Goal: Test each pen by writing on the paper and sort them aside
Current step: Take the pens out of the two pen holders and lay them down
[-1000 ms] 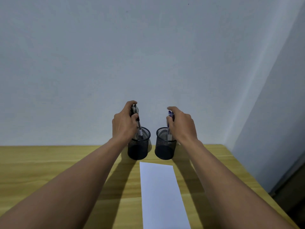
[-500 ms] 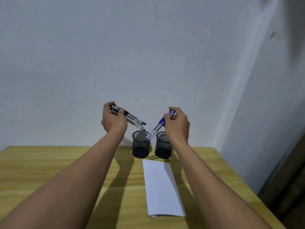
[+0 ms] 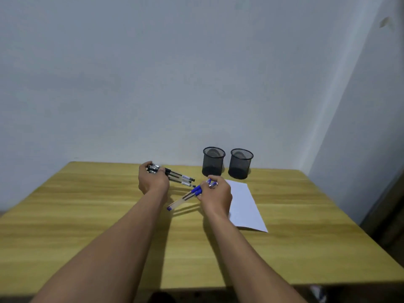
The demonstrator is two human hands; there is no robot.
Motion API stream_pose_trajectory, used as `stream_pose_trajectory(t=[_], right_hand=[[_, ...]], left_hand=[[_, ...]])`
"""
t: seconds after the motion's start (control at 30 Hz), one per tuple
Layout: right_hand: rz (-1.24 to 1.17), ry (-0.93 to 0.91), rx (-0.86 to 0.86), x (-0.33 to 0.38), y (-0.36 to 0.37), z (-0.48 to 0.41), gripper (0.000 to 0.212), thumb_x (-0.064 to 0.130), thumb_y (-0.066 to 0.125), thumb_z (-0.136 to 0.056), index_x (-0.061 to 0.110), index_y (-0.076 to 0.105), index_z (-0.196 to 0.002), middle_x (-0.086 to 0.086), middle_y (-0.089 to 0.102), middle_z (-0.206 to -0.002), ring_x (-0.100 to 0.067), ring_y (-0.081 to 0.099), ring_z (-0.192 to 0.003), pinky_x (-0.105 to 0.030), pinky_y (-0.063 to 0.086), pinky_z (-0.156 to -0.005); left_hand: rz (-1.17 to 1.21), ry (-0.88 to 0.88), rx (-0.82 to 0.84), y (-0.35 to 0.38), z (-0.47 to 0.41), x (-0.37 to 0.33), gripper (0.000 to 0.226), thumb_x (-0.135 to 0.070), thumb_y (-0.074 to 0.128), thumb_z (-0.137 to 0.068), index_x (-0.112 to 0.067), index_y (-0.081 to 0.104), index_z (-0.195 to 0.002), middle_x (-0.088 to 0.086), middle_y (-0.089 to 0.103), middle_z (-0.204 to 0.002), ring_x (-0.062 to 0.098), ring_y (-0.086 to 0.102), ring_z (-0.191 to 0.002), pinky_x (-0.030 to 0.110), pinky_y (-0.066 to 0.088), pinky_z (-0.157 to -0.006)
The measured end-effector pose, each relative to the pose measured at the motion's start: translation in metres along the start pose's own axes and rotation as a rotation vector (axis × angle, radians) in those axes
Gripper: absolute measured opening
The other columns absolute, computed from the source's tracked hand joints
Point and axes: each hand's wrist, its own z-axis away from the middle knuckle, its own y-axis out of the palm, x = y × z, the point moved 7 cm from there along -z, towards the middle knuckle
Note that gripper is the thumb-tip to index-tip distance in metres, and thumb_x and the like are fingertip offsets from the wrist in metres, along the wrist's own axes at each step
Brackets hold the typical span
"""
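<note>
My left hand (image 3: pixel 153 181) grips a bundle of black pens (image 3: pixel 181 177) just above the wooden table (image 3: pixel 87 215), their tips pointing right. My right hand (image 3: pixel 216 196) holds a few blue pens (image 3: pixel 185 196) that slant down to the left, tips close to the tabletop. A white sheet of paper (image 3: pixel 244 206) lies to the right of my right hand, partly hidden by it. Two black mesh pen cups, the left cup (image 3: pixel 213 161) and the right cup (image 3: pixel 241 164), stand behind the paper near the wall; no pens show above their rims.
A pale wall rises directly behind the table, and a second wall closes in on the right. The table's right edge (image 3: pixel 349 226) and front edge (image 3: pixel 262 286) are in view, with dark floor beyond.
Both hands have lifted the pens out of the cups and come down and toward me to the left of the paper. The view has tilted down and left.
</note>
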Motion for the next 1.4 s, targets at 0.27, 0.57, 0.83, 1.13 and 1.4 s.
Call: stream_pose_trajectory(t=[0.27, 0.57, 0.83, 1.13, 1.4], right_hand=[[0.195, 0.162, 0.004, -0.054, 0.025, 0.036, 0.013, 0.041, 0.072, -0.09, 0.035, 0.061, -0.093, 0.007, 0.075, -0.09, -0.019, 0.074, -0.08, -0.042, 0.06, -0.083], [0.368, 0.092, 0.108, -0.042, 0.026, 0.044, 0.037, 0.047, 0.072, -0.09, 0.02, 0.071, -0.116, 0.001, 0.072, -0.106, -0.017, 0.064, -0.091, -0.036, 0.054, -0.081], [0.588, -0.12, 0.184, -0.018, 0.021, 0.052, 0.031, 0.033, 0.063, -0.099, 0.022, 0.066, -0.127, 0.001, 0.069, -0.122, -0.014, 0.058, -0.091, -0.035, 0.053, -0.076], [0.949, -0.5, 0.422, 0.001, 0.032, 0.072, 0.023, 0.014, 0.059, -0.098, 0.016, 0.074, -0.115, -0.008, 0.066, -0.116, -0.024, 0.059, -0.106, -0.043, 0.057, -0.092], [1.023, -0.632, 0.5, -0.004, 0.031, 0.078, 0.026, 0.022, 0.058, -0.102, 0.018, 0.071, -0.124, -0.005, 0.066, -0.118, -0.023, 0.051, -0.116, -0.038, 0.05, -0.094]], left_hand=[[-0.155, -0.133, -0.061, -0.047, -0.015, 0.046, 0.031, -0.018, 0.081, -0.074, -0.027, 0.062, -0.096, 0.007, 0.071, -0.097, 0.03, 0.068, -0.084, 0.037, 0.058, -0.082], [-0.544, -0.031, 0.024, -0.05, -0.023, 0.021, 0.039, -0.034, 0.083, -0.076, -0.015, 0.07, -0.108, 0.01, 0.07, -0.109, 0.032, 0.064, -0.099, 0.034, 0.051, -0.08], [-1.058, 0.215, 0.169, -0.056, -0.015, -0.009, 0.022, -0.031, 0.075, -0.08, -0.011, 0.065, -0.083, 0.008, 0.069, -0.089, 0.028, 0.063, -0.078, 0.029, 0.043, -0.059], [-1.055, 0.844, 0.694, -0.057, 0.056, -0.002, 0.016, -0.027, 0.065, -0.087, -0.019, 0.076, -0.095, -0.002, 0.074, -0.089, 0.013, 0.064, -0.076, 0.031, 0.055, -0.073], [-1.2, 0.96, 0.759, -0.068, 0.064, 0.013, 0.019, -0.014, 0.066, -0.088, -0.019, 0.075, -0.104, 0.0, 0.074, -0.097, 0.014, 0.065, -0.086, 0.033, 0.055, -0.077]])
